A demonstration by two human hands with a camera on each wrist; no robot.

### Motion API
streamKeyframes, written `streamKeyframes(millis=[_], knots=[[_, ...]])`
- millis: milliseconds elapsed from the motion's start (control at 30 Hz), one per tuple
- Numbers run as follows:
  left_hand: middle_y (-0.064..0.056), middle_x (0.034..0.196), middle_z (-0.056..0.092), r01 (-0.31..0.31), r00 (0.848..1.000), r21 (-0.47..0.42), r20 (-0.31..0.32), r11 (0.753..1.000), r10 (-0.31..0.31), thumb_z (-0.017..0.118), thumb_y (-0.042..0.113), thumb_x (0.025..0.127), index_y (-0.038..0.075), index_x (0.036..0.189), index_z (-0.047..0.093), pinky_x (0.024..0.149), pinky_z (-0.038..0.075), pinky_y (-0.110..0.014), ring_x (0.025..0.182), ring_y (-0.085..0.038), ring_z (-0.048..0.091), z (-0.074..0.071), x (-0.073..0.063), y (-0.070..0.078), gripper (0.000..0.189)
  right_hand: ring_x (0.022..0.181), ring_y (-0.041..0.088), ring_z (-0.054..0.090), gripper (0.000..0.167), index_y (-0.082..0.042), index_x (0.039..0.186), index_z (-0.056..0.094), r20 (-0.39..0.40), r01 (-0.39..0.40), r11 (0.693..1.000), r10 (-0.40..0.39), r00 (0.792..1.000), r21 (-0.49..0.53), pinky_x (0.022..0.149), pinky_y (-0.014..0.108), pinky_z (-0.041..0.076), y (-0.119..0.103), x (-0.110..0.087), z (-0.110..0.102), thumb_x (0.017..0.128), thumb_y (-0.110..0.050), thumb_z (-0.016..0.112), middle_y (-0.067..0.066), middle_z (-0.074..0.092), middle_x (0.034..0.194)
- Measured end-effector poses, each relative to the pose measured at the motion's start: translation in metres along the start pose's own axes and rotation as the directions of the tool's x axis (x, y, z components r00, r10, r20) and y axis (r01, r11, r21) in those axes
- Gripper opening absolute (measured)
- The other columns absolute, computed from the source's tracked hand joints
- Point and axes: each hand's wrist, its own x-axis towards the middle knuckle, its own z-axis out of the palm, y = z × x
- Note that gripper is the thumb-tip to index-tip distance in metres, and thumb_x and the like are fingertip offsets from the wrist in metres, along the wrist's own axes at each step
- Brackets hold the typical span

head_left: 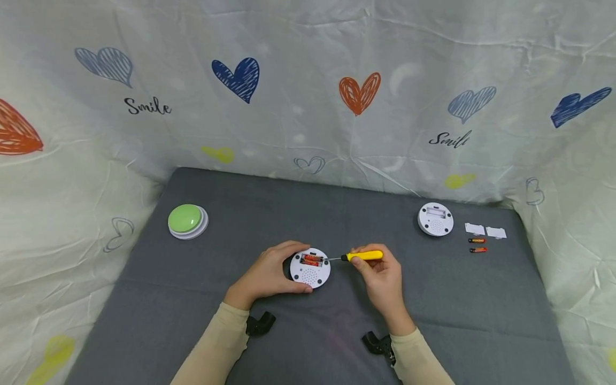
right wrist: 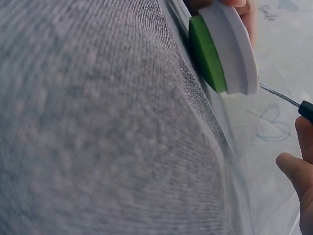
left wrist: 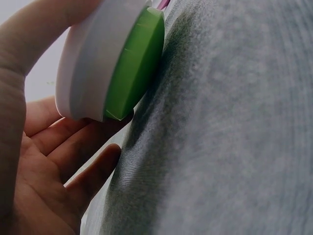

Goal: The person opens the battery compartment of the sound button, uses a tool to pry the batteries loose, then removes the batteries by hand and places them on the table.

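Observation:
A round white push-button device (head_left: 309,277) lies upside down near the middle of the table, its green dome (left wrist: 139,61) facing the cloth. My left hand (head_left: 267,274) grips its rim, thumb at the near edge and fingers at the far edge. Two red-and-black batteries (head_left: 312,260) sit in its uncovered compartment. In my right hand (head_left: 386,280) is a screwdriver with a yellow handle (head_left: 367,255), pinched between thumb and fingers. Its thin metal shaft (right wrist: 279,94) points left, the tip right at the compartment's right end.
A second button (head_left: 185,218) stands green side up at the left. At the back right lies another overturned device (head_left: 436,219) with a vacant battery slot. Beside it are two white covers (head_left: 475,229) and two loose batteries (head_left: 477,249). Patterned fabric (head_left: 308,107) hangs behind the grey table.

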Motion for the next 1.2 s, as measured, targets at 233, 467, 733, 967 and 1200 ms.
streamKeyframes(millis=[233, 467, 733, 967, 1200], knots=[[0.001, 0.149, 0.064, -0.012, 1.000, -0.007, -0.008, 1.000, 0.012, 0.104, 0.049, 0.071, 0.019, 0.150, 0.068, 0.111, 0.052, -0.055, 0.132, -0.023, 0.064, -0.001, 0.001, 0.001, 0.092, 0.105, 0.020, 0.077, 0.027, 0.018, 0.111, 0.060, -0.015, -0.007, 0.999, 0.007, 1.000, 0.037, 0.093, 0.033, 0.063, 0.002, 0.002, -0.001, 0.089, 0.024, 0.075, 0.031, 0.069, 0.109], [0.001, 0.150, 0.064, -0.011, 1.000, -0.012, -0.005, 1.000, 0.011, 0.104, 0.049, 0.071, 0.019, 0.151, 0.067, 0.112, 0.051, -0.054, 0.133, -0.024, 0.063, -0.001, 0.000, -0.001, 0.093, 0.103, 0.019, 0.077, 0.030, 0.019, 0.116, 0.057, -0.004, -0.019, 0.999, 0.019, 1.000, 0.043, 0.092, 0.033, 0.063, -0.001, 0.003, -0.003, 0.092, 0.019, 0.076, 0.025, 0.071, 0.109], [0.001, 0.149, 0.064, -0.026, 1.000, -0.010, -0.006, 1.000, 0.026, 0.103, 0.051, 0.072, 0.020, 0.151, 0.067, 0.111, 0.052, -0.055, 0.132, -0.023, 0.064, 0.000, 0.000, -0.002, 0.091, 0.098, 0.016, 0.069, 0.051, 0.020, 0.143, 0.041, 0.030, 0.035, 0.999, -0.035, 0.999, 0.007, 0.088, 0.024, 0.060, -0.008, 0.006, -0.011, 0.097, 0.023, 0.064, 0.026, 0.063, 0.110], [0.002, 0.149, 0.064, -0.029, 1.000, -0.016, -0.002, 0.999, 0.029, 0.102, 0.052, 0.073, 0.021, 0.151, 0.067, 0.111, 0.052, -0.054, 0.132, -0.022, 0.064, 0.000, -0.001, -0.003, 0.091, 0.093, 0.017, 0.075, 0.069, 0.012, 0.147, 0.029, -0.005, 0.022, 0.984, -0.023, 1.000, -0.178, 0.084, 0.022, 0.061, -0.029, 0.009, -0.031, 0.096, 0.016, 0.075, 0.031, 0.067, 0.108], [0.002, 0.149, 0.064, -0.028, 1.000, -0.022, 0.000, 0.999, 0.028, 0.102, 0.053, 0.073, 0.021, 0.151, 0.067, 0.112, 0.052, -0.054, 0.133, -0.023, 0.063, -0.001, 0.000, -0.003, 0.092, 0.082, 0.008, 0.073, 0.066, 0.003, 0.147, 0.057, 0.003, 0.106, 0.851, -0.121, 0.993, -0.515, 0.075, 0.013, 0.056, -0.053, 0.011, -0.073, 0.088, 0.015, 0.083, 0.023, 0.067, 0.121]])
